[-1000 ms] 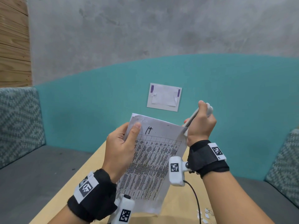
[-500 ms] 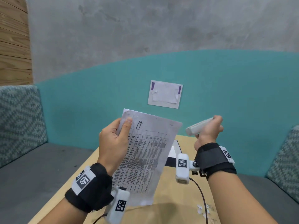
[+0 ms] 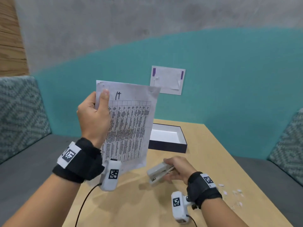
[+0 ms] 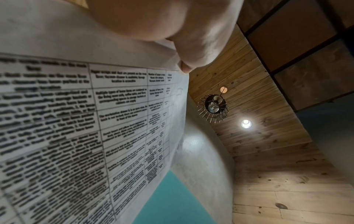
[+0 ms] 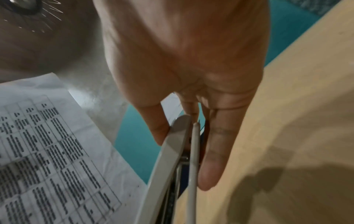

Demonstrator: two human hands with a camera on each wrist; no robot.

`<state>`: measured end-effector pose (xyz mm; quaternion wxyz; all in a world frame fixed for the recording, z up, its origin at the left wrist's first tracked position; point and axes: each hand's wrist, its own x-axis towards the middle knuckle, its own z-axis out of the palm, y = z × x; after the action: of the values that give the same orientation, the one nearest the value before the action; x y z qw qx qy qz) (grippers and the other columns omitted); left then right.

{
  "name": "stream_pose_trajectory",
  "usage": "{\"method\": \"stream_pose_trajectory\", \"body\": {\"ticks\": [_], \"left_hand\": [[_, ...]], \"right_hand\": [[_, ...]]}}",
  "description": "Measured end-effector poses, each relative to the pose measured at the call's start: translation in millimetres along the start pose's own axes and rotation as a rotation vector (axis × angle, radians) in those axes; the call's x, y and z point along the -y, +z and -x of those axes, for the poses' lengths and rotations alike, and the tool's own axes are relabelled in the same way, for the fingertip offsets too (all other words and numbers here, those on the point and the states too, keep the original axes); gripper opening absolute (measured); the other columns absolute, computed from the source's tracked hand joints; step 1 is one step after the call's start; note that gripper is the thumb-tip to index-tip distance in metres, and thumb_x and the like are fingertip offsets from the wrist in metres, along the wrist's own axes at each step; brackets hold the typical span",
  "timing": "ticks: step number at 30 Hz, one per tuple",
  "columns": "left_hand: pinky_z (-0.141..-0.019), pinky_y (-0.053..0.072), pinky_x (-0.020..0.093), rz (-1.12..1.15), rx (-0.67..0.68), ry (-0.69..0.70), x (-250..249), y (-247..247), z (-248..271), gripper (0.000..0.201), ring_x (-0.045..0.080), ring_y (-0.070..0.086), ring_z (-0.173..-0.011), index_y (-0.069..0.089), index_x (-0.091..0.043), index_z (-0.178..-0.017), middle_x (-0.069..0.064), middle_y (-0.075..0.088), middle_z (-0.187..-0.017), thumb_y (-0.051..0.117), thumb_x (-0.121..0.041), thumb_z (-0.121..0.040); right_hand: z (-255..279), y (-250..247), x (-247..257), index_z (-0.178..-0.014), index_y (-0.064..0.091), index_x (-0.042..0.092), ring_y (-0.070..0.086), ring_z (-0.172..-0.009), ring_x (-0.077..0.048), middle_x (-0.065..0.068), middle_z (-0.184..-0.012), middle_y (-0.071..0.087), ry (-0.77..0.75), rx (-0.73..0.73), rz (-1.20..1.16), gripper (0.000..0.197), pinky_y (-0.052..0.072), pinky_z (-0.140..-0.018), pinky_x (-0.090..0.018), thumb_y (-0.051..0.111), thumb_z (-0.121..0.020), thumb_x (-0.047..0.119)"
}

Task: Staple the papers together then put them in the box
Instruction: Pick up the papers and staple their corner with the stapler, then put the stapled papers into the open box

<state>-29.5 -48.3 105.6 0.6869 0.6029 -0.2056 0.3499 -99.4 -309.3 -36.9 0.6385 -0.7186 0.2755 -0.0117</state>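
Note:
My left hand (image 3: 94, 112) holds the printed papers (image 3: 129, 126) upright in the air by their top left corner, thumb on the front sheet. The papers (image 4: 67, 121) fill the left wrist view, with the thumb (image 4: 191, 50) over their edge. My right hand (image 3: 177, 169) grips a white stapler (image 3: 159, 173) low over the wooden table (image 3: 205, 161), to the right of the papers' lower edge. In the right wrist view the stapler (image 5: 172, 166) sits between thumb and fingers (image 5: 214, 159). A dark box (image 3: 168, 145) with a white inside lies open behind the papers.
Small white paper scraps (image 3: 232, 194) lie near the table's right edge. A grey bench seat (image 3: 29, 153) with patterned cushions (image 3: 19, 112) runs round the table. A taped white sheet (image 3: 167, 79) hangs on the teal wall. A cable (image 3: 85, 202) trails from the left wrist camera.
My right hand has come down with the stapler from beside the papers' top right corner to just over the table. The left hand still holds the papers up, and the box has come into view.

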Motion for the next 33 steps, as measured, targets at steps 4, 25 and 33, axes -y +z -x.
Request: {"method": "stream_pose_trajectory", "body": {"ticks": [4,25,33], "left_hand": [[-0.056,0.03,0.033,-0.002,0.0,0.027,3.6,-1.7,-2.0,0.06,0.02,0.033,-0.062,0.048,0.012,-0.075,0.01,0.039,-0.068,0.055,-0.04,-0.103],[-0.055,0.033,0.019,0.409,-0.191,-0.142,-51.4,39.7,-38.4,0.042,0.0,0.031,-0.053,0.046,-0.025,-0.063,-0.019,0.036,-0.052,0.056,-0.024,-0.104],[-0.069,0.043,0.033,0.601,-0.252,-0.268,-83.4,48.0,-68.0,0.03,0.019,0.045,-0.076,0.053,-0.023,-0.069,0.006,0.047,-0.08,0.062,-0.037,-0.094]], "right_hand": [[0.3,10.9,-20.9,-0.102,0.061,0.007,0.07,-0.073,-0.035,-0.02,-0.086,0.068,0.043,0.105,0.033,0.027,0.063,-0.072,-0.046,0.073,-0.09,0.027],[55.8,63.1,18.7,-0.118,0.062,0.017,0.066,-0.086,-0.027,-0.011,-0.108,0.07,-0.126,0.292,-0.105,0.07,0.06,-0.072,-0.041,0.053,-0.084,0.078],[83.4,65.3,54.3,-0.112,0.064,-0.001,0.056,-0.06,-0.019,-0.011,-0.071,0.059,-0.42,0.185,-0.708,0.027,0.055,-0.061,-0.037,0.059,-0.1,0.022]]}}
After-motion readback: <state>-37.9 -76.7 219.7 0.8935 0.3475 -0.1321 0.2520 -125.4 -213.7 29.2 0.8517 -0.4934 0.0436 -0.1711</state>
